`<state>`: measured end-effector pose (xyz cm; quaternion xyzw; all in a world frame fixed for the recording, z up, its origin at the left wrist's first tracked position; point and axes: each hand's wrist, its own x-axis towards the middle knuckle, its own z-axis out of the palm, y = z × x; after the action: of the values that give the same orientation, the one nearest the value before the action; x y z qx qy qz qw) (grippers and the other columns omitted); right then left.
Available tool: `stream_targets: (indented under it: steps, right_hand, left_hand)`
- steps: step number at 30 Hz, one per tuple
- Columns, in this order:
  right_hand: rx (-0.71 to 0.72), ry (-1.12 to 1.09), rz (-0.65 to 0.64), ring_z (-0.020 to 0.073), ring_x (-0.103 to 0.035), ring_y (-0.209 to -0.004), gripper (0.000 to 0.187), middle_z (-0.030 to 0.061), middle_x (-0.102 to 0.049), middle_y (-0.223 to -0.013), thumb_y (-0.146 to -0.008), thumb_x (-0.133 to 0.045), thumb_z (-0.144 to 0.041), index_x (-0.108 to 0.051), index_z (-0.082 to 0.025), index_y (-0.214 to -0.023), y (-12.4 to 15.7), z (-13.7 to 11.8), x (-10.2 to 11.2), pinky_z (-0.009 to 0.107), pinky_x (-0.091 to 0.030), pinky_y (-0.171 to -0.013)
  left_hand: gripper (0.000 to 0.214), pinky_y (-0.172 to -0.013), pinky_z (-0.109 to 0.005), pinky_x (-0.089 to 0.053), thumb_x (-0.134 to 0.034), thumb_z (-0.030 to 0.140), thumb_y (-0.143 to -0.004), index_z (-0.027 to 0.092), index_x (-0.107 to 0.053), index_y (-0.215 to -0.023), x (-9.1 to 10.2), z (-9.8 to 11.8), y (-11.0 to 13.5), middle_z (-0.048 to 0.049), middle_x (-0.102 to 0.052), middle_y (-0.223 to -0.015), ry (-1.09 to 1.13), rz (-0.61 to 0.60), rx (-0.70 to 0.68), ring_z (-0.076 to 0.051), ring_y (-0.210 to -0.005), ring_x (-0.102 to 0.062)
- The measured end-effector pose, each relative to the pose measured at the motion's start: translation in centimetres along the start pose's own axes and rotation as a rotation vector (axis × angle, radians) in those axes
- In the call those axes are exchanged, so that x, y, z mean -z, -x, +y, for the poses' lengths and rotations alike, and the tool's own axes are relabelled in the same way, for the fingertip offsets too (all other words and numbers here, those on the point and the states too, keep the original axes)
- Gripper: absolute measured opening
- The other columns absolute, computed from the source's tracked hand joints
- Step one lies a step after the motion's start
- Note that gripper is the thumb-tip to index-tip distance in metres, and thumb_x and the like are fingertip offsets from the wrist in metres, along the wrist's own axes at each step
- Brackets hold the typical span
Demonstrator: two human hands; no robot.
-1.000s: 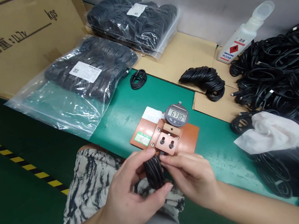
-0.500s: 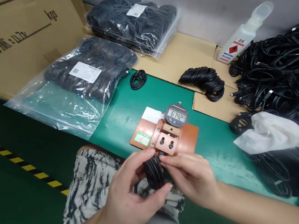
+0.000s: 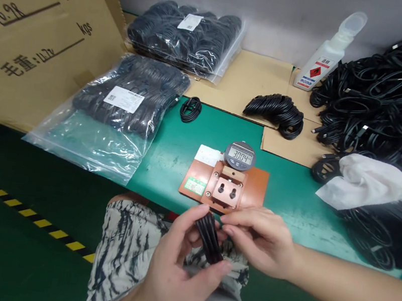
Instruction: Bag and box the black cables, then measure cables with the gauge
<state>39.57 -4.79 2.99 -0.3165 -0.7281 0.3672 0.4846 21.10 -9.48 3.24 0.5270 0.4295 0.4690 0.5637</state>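
The left hand [image 3: 183, 264] grips a coil [image 3: 210, 238] over the lap [image 3: 125, 245], at the near side of the desk [image 3: 156, 169]. By the coil's far end the right hand [image 3: 259, 238] has its fingers bent together; whether they pinch the cable, I cannot tell. Beyond sits a gauge [image 3: 240, 156], then a loose coil [image 3: 191, 109] and a bottle [image 3: 317, 67].

One digital gauge [image 3: 240, 156] is seen, and on its near side two hands, one left hand [image 3: 183, 264] and one right hand [image 3: 263, 239], are counted with one held coil [image 3: 209, 241]. To the gauge's left, one carton [image 3: 29, 54], two clear bags [image 3: 87, 145] and one loose coil [image 3: 191, 110] are counted. Beyond the gauge, one row of coils [image 3: 276, 111] is found, and to its right one bottle [image 3: 319, 65], one white cloth [image 3: 368, 179] and one cable heap [image 3: 384, 103].
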Motion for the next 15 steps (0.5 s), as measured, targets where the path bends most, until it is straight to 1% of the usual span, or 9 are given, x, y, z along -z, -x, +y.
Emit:
stream_targets:
  steps: [2, 6, 8, 10, 12, 13, 15]
  right_hand:
    - [0.006, -0.048, -0.006, 0.0134, -0.068, -0.057, 0.018, 0.0031, -0.071, -0.067, -0.091, -0.059, -0.007, -0.066, -0.014, -0.106, 0.01, 0.00, -0.06, 0.021, -0.053, -0.053]
    - [-0.036, -0.122, 0.005, 0.0106, -0.064, -0.048, 0.021, -0.0007, -0.067, -0.060, -0.090, -0.060, -0.005, -0.066, -0.013, -0.108, 0.08, 0.09, -0.03, 0.018, -0.050, -0.048]
    - [-0.016, -0.124, -0.003, 0.0099, -0.062, -0.047, 0.020, -0.0009, -0.067, -0.060, -0.090, -0.060, -0.005, -0.067, -0.014, -0.107, 0.08, 0.16, 0.15, 0.019, -0.049, -0.048]
    - [0.038, -0.099, -0.066, 0.0104, -0.061, -0.049, 0.018, -0.0002, -0.067, -0.060, -0.091, -0.060, -0.007, -0.068, -0.014, -0.104, 0.09, 0.19, 0.37, 0.020, -0.049, -0.050]
    - [0.063, -0.089, -0.128, 0.0107, -0.060, -0.049, 0.014, -0.0002, -0.067, -0.059, -0.092, -0.060, -0.008, -0.067, -0.015, -0.101, 0.16, 0.16, 0.51, 0.021, -0.049, -0.050]
    - [0.051, -0.098, -0.131, 0.0104, -0.059, -0.047, 0.012, -0.0012, -0.066, -0.057, -0.092, -0.060, -0.009, -0.066, -0.015, -0.099, 0.22, 0.11, 0.52, 0.021, -0.047, -0.048]
    - [-0.013, -0.141, -0.082, 0.0086, -0.055, -0.041, 0.009, -0.0041, -0.062, -0.053, -0.091, -0.060, -0.010, -0.062, -0.016, -0.097, 0.35, -0.04, 0.42, 0.018, -0.042, -0.041]
  left_hand:
    - [0.074, -0.092, -0.030, -0.060, -0.074, 0.009, -0.081, 0.042, -0.045, -0.140, 0.05, -0.02, 0.27, -0.0008, -0.070, -0.122, 0.027, -0.052, 0.053, -0.021, -0.105, -0.072]
    - [0.072, -0.096, -0.034, -0.058, -0.070, 0.012, -0.087, 0.045, -0.041, -0.144, 0.10, 0.23, 0.62, -0.0014, -0.064, -0.134, 0.136, -0.136, 0.173, -0.023, -0.112, -0.069]
    - [0.070, -0.094, -0.034, -0.060, -0.069, 0.015, -0.088, 0.045, -0.041, -0.144, 0.08, 0.48, 0.53, -0.0018, -0.066, -0.130, 0.186, -0.151, 0.198, -0.023, -0.107, -0.071]
    - [0.068, -0.091, -0.032, -0.061, -0.069, 0.017, -0.088, 0.044, -0.041, -0.144, 0.04, 0.71, 0.34, -0.0024, -0.070, -0.123, 0.238, -0.178, 0.213, -0.022, -0.102, -0.073]
    - [0.068, -0.089, -0.032, -0.061, -0.069, 0.019, -0.089, 0.044, -0.040, -0.145, -0.01, 0.87, 0.16, -0.0037, -0.071, -0.121, 0.283, -0.211, 0.231, -0.022, -0.100, -0.073]
    - [0.067, -0.089, -0.033, -0.061, -0.069, 0.019, -0.089, 0.043, -0.040, -0.146, -0.03, 0.91, 0.12, -0.0045, -0.071, -0.122, 0.296, -0.219, 0.241, -0.023, -0.100, -0.073]
    - [0.068, -0.090, -0.034, -0.060, -0.068, 0.020, -0.090, 0.042, -0.038, -0.147, -0.04, 0.96, 0.15, -0.0057, -0.069, -0.125, 0.304, -0.210, 0.253, -0.023, -0.100, -0.073]
